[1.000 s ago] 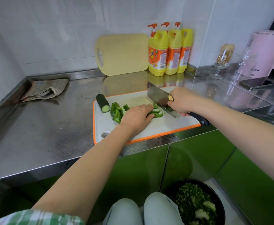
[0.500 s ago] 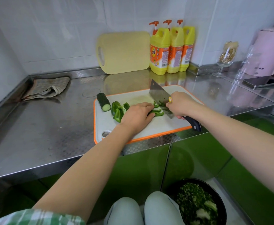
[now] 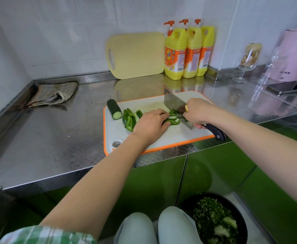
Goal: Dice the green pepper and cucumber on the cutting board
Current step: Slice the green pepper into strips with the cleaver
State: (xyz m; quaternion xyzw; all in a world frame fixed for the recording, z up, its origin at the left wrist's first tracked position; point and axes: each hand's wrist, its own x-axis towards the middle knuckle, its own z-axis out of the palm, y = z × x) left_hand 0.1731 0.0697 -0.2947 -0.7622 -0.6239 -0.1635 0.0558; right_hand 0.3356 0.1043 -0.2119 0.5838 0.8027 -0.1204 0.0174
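**Pepper under the knife, cucumber waiting at the board's far-left corner**

The white, orange-rimmed cutting board point(image 3: 179, 136) lies on the steel table point(image 3: 56, 138), close to its near edge. The left hand point(image 3: 150, 126) is palm down with bent fingers, the tips pinning green pepper strips point(image 3: 173, 120) to the middle of the board. The right hand point(image 3: 199, 112) is wrapped tight round the knife point(image 3: 174, 103) where blade meets handle. The dark handle end sticks out toward the near right, and the blade edge is down in the strips, just right of the left fingertips.

More pepper pieces point(image 3: 131, 118) are heaped left of the left hand. The cucumber point(image 3: 114, 110) stub lies at the board's far-left corner, cut face toward the near side and apart from the pile.

A crumpled cloth point(image 3: 54, 95) sits far left on the table. A yellow board point(image 3: 137, 55) leans on the far wall, with three yellow detergent bottles point(image 3: 188, 53) just right of it. Far right are a stemmed glass point(image 3: 249, 60), a pink appliance point(image 3: 295, 55) and a phone point(image 3: 288, 88). Below the table, a black bowl point(image 3: 218, 221) of chopped greens sits beside the person's knees.
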